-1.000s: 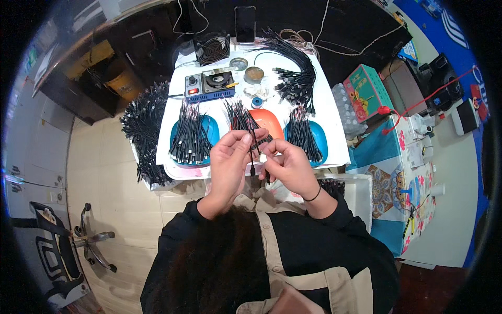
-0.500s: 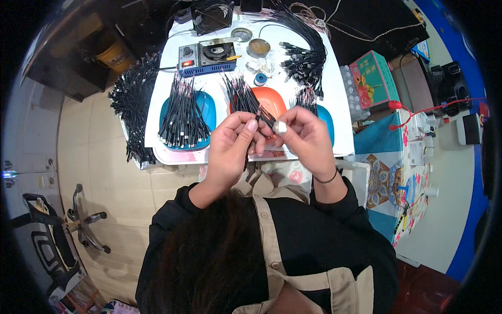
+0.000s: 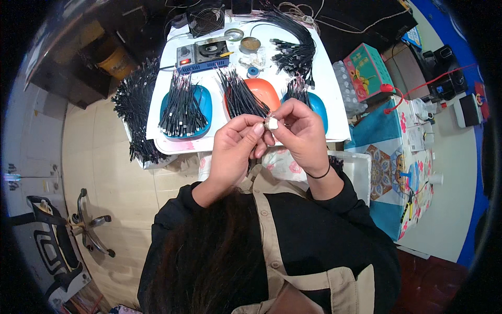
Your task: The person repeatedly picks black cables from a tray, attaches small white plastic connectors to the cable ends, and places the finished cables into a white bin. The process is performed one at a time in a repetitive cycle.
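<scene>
My left hand [image 3: 236,145] is closed in a pinch at the near edge of the white table, on a thin black cable mostly hidden by the fingers. My right hand [image 3: 303,137] meets it from the right, thumb and index pinched at the cable's pinkish wire end [image 3: 269,116]. A white wrap-like piece [image 3: 272,124] covers the right thumb's tip. Just beyond the hands, a bundle of black cables [image 3: 239,93] lies in an orange tray [image 3: 267,90]. Left of it, more cables with metal plugs [image 3: 182,111] rest in a blue tray [image 3: 207,102].
Another blue tray [image 3: 320,114] with cables stands at the right. Farther back are a control box [image 3: 185,58] with a lit red switch, a blue spool [image 3: 253,71], a round tin [image 3: 250,45] and a fan [image 3: 206,22]. A large cable heap [image 3: 137,107] lies left of the table.
Both hands have drawn slightly closer together, and the right thumb's white tip now sits against the left fingertips. The whole view has shifted slightly.
</scene>
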The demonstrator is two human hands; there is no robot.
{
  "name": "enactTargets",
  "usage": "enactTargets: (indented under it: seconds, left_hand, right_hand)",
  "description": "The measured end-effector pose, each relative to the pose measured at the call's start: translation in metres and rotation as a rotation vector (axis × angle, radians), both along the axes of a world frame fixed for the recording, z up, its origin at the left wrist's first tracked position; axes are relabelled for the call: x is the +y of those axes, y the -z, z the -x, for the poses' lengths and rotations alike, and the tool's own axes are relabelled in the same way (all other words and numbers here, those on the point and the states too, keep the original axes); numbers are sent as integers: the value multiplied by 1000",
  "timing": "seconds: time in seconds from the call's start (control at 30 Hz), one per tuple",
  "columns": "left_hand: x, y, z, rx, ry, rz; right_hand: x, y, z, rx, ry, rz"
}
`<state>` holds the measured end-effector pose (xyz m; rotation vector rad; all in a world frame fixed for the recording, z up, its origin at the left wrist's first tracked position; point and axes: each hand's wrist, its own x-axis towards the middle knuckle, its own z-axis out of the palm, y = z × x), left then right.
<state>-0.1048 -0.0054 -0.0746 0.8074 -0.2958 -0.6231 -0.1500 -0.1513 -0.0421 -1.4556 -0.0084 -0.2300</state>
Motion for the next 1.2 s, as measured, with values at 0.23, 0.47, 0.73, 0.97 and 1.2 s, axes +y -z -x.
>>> enactTargets:
  seconds: [0.23, 0.47, 0.73, 0.97, 1.2]
  left_hand:
    - [1, -6, 15, -15, 0, 16]
    - [12, -9, 16, 189, 259, 140]
    - [17, -9, 15, 221, 330, 135]
    - [14, -7, 18, 40, 201, 108]
    - [7, 1, 19, -320, 79, -136]
  right_hand:
    - [-3, 7, 21, -26, -103, -355]
    - [-9, 10, 26, 83, -331, -704]
    - [-4, -6, 36, 162, -156, -367]
    - [-8, 4, 34, 130, -211, -482]
    - [-15, 15, 34, 146, -229, -560]
